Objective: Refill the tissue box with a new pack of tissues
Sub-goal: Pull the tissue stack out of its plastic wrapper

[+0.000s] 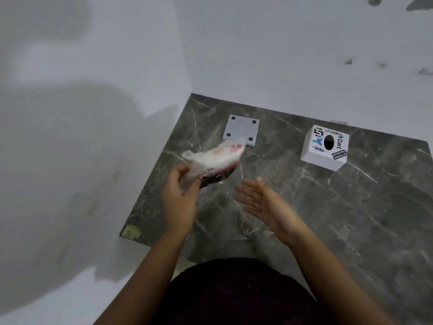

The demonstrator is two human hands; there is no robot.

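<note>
My left hand (pixel 179 202) grips one end of a soft pack of tissues (pixel 216 158), white plastic with red marks and a dark underside, held tilted above the dark marble counter (pixel 328 207); the pack is blurred. My right hand (pixel 264 202) is open, palm turned left, a short way right of the pack and not touching it. A white cube tissue box (pixel 324 147) with stickers and an oval hole on top stands at the back right. Its flat white base plate (pixel 241 129), with black dots at the corners, lies apart at the back, just behind the pack.
White walls (pixel 93 113) close in the counter at the left and back, meeting in a corner. A yellowish patch (pixel 132 231) marks the counter's front left corner. My dark-clothed body is at the near edge.
</note>
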